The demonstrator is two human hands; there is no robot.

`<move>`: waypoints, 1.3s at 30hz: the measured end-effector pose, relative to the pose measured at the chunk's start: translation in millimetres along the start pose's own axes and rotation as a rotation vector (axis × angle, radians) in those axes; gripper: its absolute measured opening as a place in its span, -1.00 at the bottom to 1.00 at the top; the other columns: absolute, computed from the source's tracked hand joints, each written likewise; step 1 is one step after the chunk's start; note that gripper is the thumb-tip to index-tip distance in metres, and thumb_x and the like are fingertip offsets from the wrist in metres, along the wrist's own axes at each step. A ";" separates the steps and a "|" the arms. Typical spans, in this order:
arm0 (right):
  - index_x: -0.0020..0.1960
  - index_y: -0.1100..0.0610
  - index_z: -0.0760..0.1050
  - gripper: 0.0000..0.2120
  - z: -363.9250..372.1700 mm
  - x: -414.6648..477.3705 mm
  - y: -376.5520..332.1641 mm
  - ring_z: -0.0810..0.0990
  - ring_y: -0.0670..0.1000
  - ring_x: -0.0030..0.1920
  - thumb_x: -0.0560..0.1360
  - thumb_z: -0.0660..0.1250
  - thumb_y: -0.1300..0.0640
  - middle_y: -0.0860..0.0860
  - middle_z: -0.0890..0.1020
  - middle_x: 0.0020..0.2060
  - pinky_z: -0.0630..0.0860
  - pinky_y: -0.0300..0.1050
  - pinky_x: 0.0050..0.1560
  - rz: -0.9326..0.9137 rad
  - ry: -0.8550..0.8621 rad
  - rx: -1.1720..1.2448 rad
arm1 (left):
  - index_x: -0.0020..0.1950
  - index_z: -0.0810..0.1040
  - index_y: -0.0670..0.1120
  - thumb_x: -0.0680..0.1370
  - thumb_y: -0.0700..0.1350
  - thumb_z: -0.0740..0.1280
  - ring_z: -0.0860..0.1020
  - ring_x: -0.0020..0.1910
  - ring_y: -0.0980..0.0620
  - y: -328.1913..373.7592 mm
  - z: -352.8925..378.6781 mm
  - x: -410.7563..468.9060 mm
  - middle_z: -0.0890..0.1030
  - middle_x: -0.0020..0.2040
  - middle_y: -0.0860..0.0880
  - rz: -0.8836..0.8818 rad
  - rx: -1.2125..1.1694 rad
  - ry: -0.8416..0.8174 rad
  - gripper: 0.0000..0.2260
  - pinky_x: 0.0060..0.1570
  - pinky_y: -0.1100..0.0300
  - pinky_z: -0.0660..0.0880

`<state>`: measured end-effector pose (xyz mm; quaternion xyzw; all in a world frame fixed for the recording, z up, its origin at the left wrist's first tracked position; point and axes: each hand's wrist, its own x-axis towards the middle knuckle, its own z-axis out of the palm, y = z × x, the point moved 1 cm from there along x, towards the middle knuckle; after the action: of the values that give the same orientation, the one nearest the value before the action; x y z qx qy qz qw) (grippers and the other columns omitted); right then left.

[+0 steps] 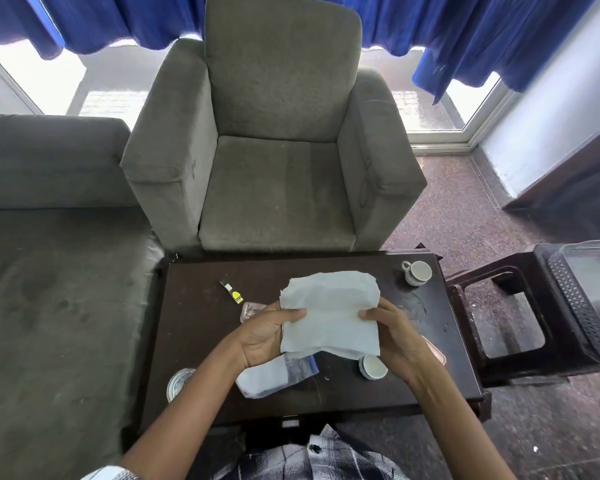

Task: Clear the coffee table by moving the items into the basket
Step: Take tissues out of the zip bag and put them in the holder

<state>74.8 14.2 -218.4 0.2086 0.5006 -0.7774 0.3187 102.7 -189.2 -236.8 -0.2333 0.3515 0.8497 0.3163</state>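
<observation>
While left hand [267, 336] and right hand [395, 336] pinch the napkin [329, 317] over the desk [194, 327] — fingers [293, 315] curled on its sides — its hem may tip the cup [372, 367] below en route to basket [575, 306].

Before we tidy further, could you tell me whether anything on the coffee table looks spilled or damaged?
Yes: whitish smears streak the dark coffee table between the cup and the right hand, possibly a dried spill.
</observation>
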 end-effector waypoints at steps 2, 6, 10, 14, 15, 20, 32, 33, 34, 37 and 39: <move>0.06 0.29 0.53 -0.69 0.0 -0.4 2.5 0.61 0.18 -0.05 0.34 0.27 0.46 0.20 0.65 -0.04 0.58 0.07 -0.07 0.034 -0.005 -0.039 | 0.13 0.57 -0.18 0.51 -0.32 0.23 0.68 -0.09 -0.03 -1.0 1.5 0.2 0.69 -0.02 -0.11 0.013 -0.002 -0.012 -0.76 -0.01 0.06 0.60; -0.32 0.22 0.60 -0.63 -3.6 0.6 2.3 0.61 0.04 -0.42 0.40 0.13 0.55 0.15 0.65 -0.33 0.52 -0.16 -0.51 -0.094 0.038 -0.053 | 0.02 0.61 -0.21 0.45 -0.37 0.24 0.68 -0.15 -0.03 1.7 0.3 0.3 0.68 -0.07 -0.16 0.014 0.021 -0.025 -0.77 -0.09 0.11 0.63; -0.50 0.20 0.59 -0.52 -8.0 -3.8 -3.9 0.64 0.01 -0.23 0.37 0.10 0.59 0.09 0.67 -0.18 0.57 -0.17 -0.36 -0.221 -0.049 -0.163 | -0.23 0.70 -0.13 0.57 -0.32 0.08 0.62 -0.31 0.03 8.0 -2.0 -3.9 0.62 -0.17 -0.12 -0.034 0.231 -0.003 -0.59 -0.30 0.20 0.61; -0.48 0.16 0.58 -0.50 -12.8 -1.4 -3.3 0.56 0.07 -0.04 0.38 0.06 0.58 0.12 0.62 -0.03 0.48 -0.09 -0.14 -0.268 -0.017 -0.371 | 0.01 0.66 -0.21 0.58 -0.09 0.02 0.53 -0.38 0.06 8.2 -2.7 0.5 0.60 -0.30 -0.04 -0.088 0.355 0.029 -0.58 -0.31 0.22 0.55; -0.46 0.17 0.57 -0.53 -14.8 0.4 -2.5 0.56 0.09 -0.04 0.40 0.06 0.54 0.11 0.63 -0.03 0.46 -0.07 -0.12 -0.255 0.005 -0.383 | 0.04 0.65 -0.19 0.59 -0.05 0.10 0.54 -0.38 0.09 6.7 -1.4 2.7 0.60 -0.31 0.00 -0.060 0.423 0.072 -0.63 -0.29 0.23 0.54; -0.38 0.19 0.46 -0.73 -23.0 4.9 -2.1 0.59 0.11 -0.20 0.45 0.11 0.26 0.14 0.64 -0.15 0.55 -0.08 -0.32 -0.089 0.060 -0.106 | -0.05 0.66 0.00 0.46 -0.25 0.40 0.58 -0.21 0.08 -4.1 -1.8 17.6 0.64 -0.06 -0.04 0.119 0.647 0.222 -0.82 -0.24 0.21 0.57; -0.32 0.17 0.42 -0.73 -94.4 51.1 4.8 0.50 0.06 -0.37 0.32 0.34 0.52 0.14 0.53 -0.36 0.49 -0.16 -0.41 -0.044 0.463 -0.320 | 0.04 0.61 -0.14 0.48 -0.39 0.33 0.60 -0.23 0.10 -21.5 9.6 72.4 0.62 0.01 -0.12 0.103 0.563 0.394 -0.77 -0.29 0.35 0.57; -0.33 0.15 0.42 -0.71 -104.7 60.8 1.3 0.47 0.05 -0.36 0.31 0.36 0.51 0.14 0.52 -0.35 0.44 -0.18 -0.40 -0.078 0.518 -0.376 | 0.09 0.59 -0.16 0.48 -0.39 0.32 0.61 -0.17 0.08 -20.4 9.9 79.8 0.62 0.05 -0.12 0.111 0.564 0.414 -0.76 -0.25 0.34 0.58; -0.35 0.12 0.42 -0.70 -113.8 70.5 -3.4 0.45 0.04 -0.36 0.30 0.37 0.50 0.12 0.52 -0.35 0.39 -0.19 -0.39 -0.100 0.570 -0.447 | 0.12 0.57 -0.16 0.48 -0.38 0.32 0.61 -0.10 0.07 -19.2 10.3 86.6 0.62 0.08 -0.10 0.109 0.576 0.431 -0.74 -0.21 0.32 0.57; -0.45 0.08 0.33 -0.65 -138.5 107.2 -10.9 0.41 0.02 -0.30 0.27 0.37 0.45 -0.01 0.43 -0.47 0.33 -0.11 -0.30 -0.125 0.682 -0.644 | 0.13 0.56 -0.11 0.50 -0.35 0.28 0.60 -0.05 0.06 -19.0 9.7 100.4 0.63 0.07 -0.05 0.085 0.622 0.490 -0.73 -0.16 0.27 0.51; -0.44 0.11 0.36 -0.74 -146.3 132.7 -9.7 0.43 0.05 -0.26 0.28 0.33 0.39 0.00 0.44 -0.45 0.33 -0.10 -0.24 -0.114 0.729 -0.795 | 0.11 0.56 -0.09 0.53 -0.33 0.23 0.60 -0.10 0.08 -24.3 6.4 103.2 0.63 0.03 -0.03 0.062 0.638 0.530 -0.76 -0.19 0.28 0.50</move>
<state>-25.5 112.3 -357.8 0.3006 0.8446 -0.4216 0.1360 47.3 -132.4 -307.4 -0.3236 0.6732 0.6178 0.2457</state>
